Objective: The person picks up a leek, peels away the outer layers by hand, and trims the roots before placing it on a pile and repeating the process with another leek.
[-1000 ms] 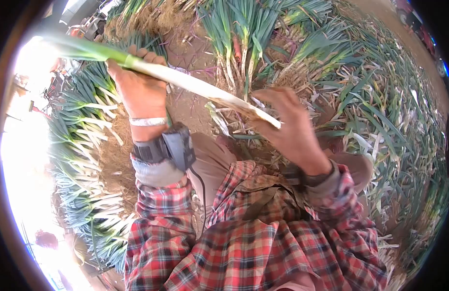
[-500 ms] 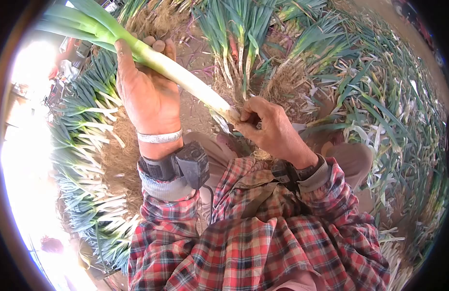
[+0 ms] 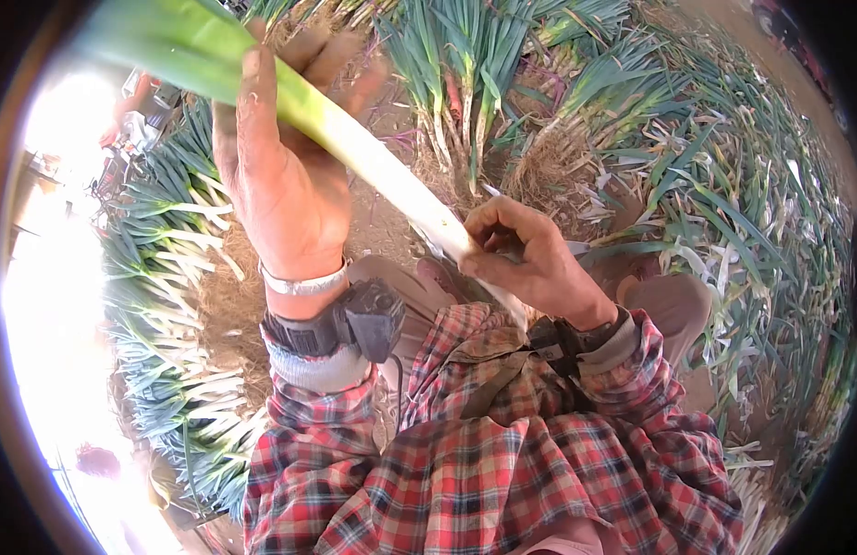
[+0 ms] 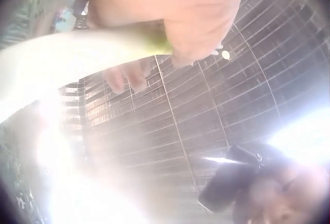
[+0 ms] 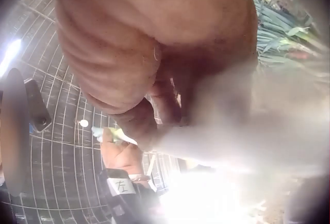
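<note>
A leek [image 3: 377,166] slants across the head view, green leaves at upper left and white shank toward the lap. My left hand [image 3: 294,208] holds it near the green part, thumb in front and blurred fingers spread behind; in the left wrist view the thumb [image 4: 198,33] crosses the leek. Lower down, my right hand [image 3: 544,264] pinches the white end between thumb and curled fingers. A pale length [image 3: 510,303] shows below that hand, above the shirt. The right wrist view shows the curled right hand [image 5: 149,43] close up, partly washed out by glare.
Leeks with roots lie in a long row [image 3: 188,324] on the left. Bunches of leeks [image 3: 461,74] stand ahead. Loose leaves and peelings [image 3: 724,240] cover the ground on the right. Overhead is a dark gridded cover [image 4: 180,110].
The right hand has moved from blurred, loose fingers by the leek's lower end to a pinch there, then down toward the lap. The left hand has shifted slightly, its fingers spreading and the leek turning steeper.
</note>
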Tool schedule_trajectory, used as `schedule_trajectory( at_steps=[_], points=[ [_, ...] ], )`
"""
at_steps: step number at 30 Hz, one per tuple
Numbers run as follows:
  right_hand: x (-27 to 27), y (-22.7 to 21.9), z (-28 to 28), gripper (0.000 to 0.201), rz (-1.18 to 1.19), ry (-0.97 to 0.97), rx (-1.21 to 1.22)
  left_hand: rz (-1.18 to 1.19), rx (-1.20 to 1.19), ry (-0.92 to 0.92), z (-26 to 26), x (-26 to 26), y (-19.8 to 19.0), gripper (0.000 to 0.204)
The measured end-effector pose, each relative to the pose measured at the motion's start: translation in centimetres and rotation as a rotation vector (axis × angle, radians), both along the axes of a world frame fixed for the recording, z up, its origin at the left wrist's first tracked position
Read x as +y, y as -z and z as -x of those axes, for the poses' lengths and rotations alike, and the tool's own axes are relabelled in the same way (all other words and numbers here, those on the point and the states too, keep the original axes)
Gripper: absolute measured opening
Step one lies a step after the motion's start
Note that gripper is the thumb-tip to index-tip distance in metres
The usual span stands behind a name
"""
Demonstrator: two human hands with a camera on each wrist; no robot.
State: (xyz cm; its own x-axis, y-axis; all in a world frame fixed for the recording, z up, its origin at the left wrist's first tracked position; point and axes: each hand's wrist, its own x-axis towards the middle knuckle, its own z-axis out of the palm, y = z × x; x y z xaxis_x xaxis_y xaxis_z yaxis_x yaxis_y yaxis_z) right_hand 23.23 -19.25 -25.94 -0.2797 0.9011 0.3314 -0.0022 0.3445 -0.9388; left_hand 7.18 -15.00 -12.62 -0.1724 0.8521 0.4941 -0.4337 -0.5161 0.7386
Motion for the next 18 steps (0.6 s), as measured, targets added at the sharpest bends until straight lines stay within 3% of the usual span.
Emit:
schedule_trajectory(
  at_steps=[1,3,4,6,10,18],
  points=[
    [-0.4,-0.2,0.0,0.022,0.068,-0.065,0.045,0.001,0.000,-0.004,0.5,0.3,0.3,0.035],
    [-1.0,-0.2,0.5,0.021,0.133,-0.141,0.145,-0.076,0.039,0.320,1.6,1.6,1.2,0.041],
    [-1.1,-0.3,0.7,0.021,0.131,-0.139,0.147,-0.078,0.041,0.322,1.8,1.9,1.4,0.041],
    [-1.5,-0.4,1.0,0.019,-0.210,0.060,-0.119,-0.060,-0.039,0.243,1.8,2.2,1.8,0.032],
    [-2.5,-0.4,1.3,0.018,-0.321,0.194,-0.265,-0.097,-0.093,0.222,1.7,1.3,2.0,0.034],
    [-2.6,0.5,1.8,0.023,-0.593,0.291,-0.391,-0.196,-0.186,0.453,2.1,-0.3,2.4,0.041]
  ],
)
